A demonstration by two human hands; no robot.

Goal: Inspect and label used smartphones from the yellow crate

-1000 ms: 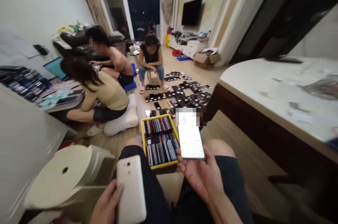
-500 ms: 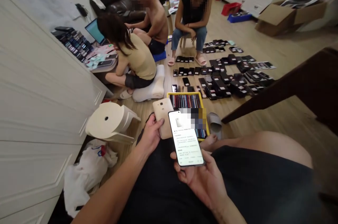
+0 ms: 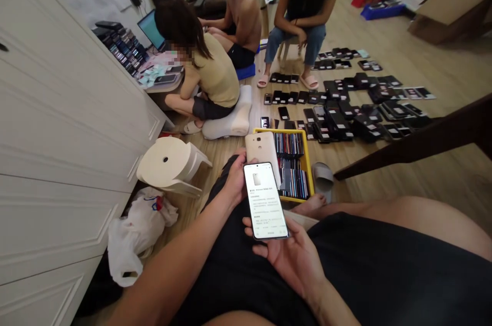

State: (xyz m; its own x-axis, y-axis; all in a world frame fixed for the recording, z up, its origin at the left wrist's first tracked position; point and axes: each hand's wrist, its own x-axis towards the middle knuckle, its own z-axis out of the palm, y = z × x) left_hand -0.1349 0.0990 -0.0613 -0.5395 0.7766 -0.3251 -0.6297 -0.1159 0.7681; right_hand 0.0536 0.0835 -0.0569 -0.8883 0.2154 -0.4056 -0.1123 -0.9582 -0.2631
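Note:
My left hand [image 3: 235, 182] grips a gold smartphone [image 3: 263, 147] by its left side, its back and camera facing me. Part of that phone is hidden behind a second, dark-edged smartphone [image 3: 266, 203], whose lit white screen shows a small phone picture above lines of text. My right hand [image 3: 290, 249] holds this lit phone from below, fingers around its lower end. Just beyond both phones stands a yellow crate [image 3: 307, 157] packed with upright phones in rows.
Many dark phones [image 3: 338, 121] lie in rows and stacks on the floor. Three people sit ahead, two by a low table with a laptop [image 3: 151, 28]. A white stool [image 3: 165, 162] and plastic bag [image 3: 138, 228] are at left, a grey slipper [image 3: 322, 177] and dark wooden leg [image 3: 415, 136] at right.
The view has swung left, so the room shifts right. The gold phone now sits more behind the lit phone, overlapping it. Both hands keep their holds.

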